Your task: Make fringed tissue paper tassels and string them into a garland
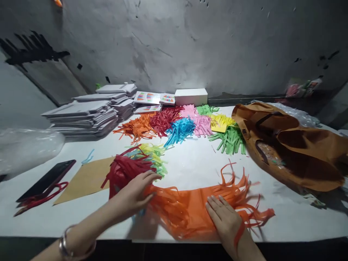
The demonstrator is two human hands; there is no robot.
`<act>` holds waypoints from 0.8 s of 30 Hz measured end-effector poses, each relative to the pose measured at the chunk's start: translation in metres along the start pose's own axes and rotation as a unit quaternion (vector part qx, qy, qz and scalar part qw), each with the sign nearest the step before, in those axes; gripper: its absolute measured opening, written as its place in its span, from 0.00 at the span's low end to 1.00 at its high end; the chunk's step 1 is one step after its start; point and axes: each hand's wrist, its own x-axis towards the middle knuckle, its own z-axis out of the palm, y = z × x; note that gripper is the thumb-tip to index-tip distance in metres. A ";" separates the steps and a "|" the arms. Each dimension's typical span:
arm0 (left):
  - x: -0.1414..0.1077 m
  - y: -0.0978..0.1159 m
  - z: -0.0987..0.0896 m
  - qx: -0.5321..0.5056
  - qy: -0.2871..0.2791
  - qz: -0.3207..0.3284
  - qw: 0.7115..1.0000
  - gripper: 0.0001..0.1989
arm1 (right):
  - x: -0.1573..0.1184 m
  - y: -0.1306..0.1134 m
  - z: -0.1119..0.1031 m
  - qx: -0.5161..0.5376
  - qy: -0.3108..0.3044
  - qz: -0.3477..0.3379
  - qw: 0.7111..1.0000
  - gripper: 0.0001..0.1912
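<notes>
A sheet of orange tissue paper with fringed ends lies spread near the table's front edge. My right hand rests flat on its right part, fingers extended, with an orange strip across the wrist. At the left end of the orange paper is my left hand, its thumb and fingers apart, touching the strips there. Just behind the left hand sits a dark red fringed bundle, next to a yellow-green fringed piece.
Fringed bundles in orange, blue and green lie farther back. White stacks, a phone, red-handled scissors and brown paper are left. A brown bag stands right.
</notes>
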 end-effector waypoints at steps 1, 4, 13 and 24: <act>-0.010 0.005 0.014 0.037 0.042 0.049 0.997 0.18 | -0.002 -0.001 0.003 -0.001 -0.008 -0.007 1.000 0.24; -0.028 0.031 0.073 0.092 0.033 0.176 0.980 0.21 | -0.004 -0.006 -0.002 0.003 -0.059 -0.001 0.998 0.26; -0.025 0.030 0.138 0.074 0.026 0.221 0.972 0.11 | -0.046 0.034 -0.048 0.012 -0.184 0.080 0.980 0.30; -0.028 0.021 0.123 0.121 0.002 0.255 0.959 0.15 | -0.026 0.026 -0.108 0.048 -0.092 0.183 0.978 0.22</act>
